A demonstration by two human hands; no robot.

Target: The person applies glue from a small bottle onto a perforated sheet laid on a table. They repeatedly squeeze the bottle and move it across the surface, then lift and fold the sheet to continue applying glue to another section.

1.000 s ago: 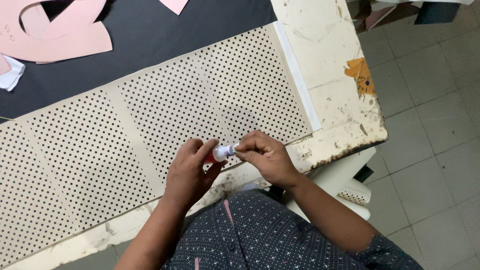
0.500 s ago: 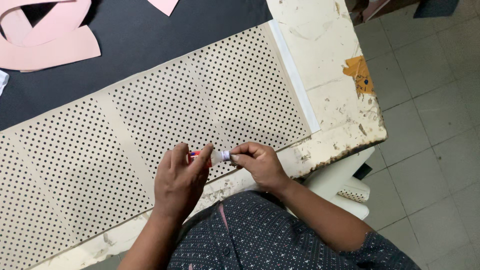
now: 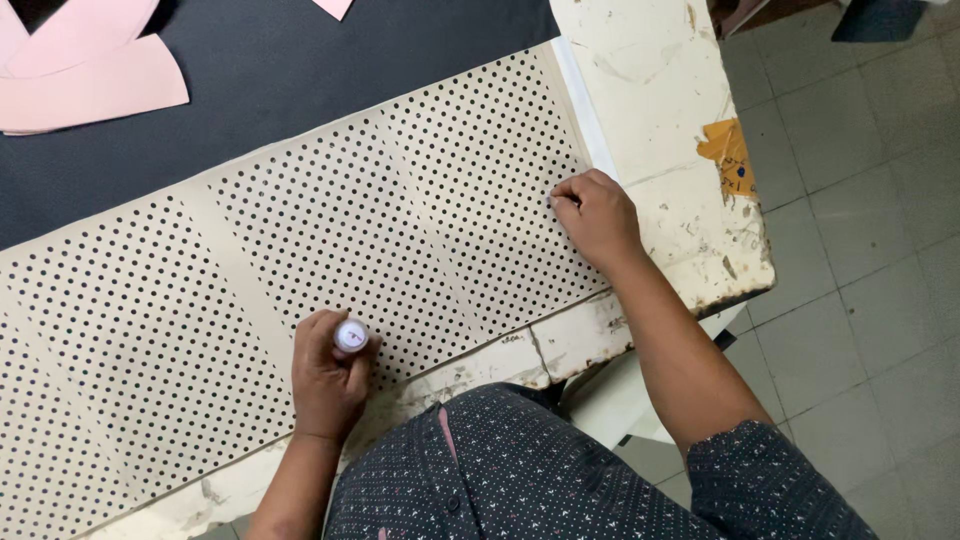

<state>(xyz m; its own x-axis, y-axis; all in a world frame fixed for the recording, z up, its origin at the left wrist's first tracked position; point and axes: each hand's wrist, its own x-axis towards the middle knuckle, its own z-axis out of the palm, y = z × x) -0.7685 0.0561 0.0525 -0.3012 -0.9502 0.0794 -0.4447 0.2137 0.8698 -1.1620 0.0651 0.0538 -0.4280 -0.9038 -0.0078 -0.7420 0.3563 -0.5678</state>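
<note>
Standing upright in the left hand [image 3: 325,380], a small marker [image 3: 350,336] with a round white end sits over the near edge of the perforated cream sheet [image 3: 330,220]; the grip is a closed fist around its barrel. It looks light, rigid and smooth, best held low on the barrel. Thin and bendable, I'd judge, the sheet lies flat on the counter [image 3: 650,90], its right edge pinned under the curled fingers of the right hand [image 3: 597,215].

I wear a dark navy shirt [image 3: 520,470] sprinkled with tiny pale specks and small pink marks. Its short sleeve [image 3: 770,480] ends above my elbow. My forearms, wrists and fingers are bare.
</note>
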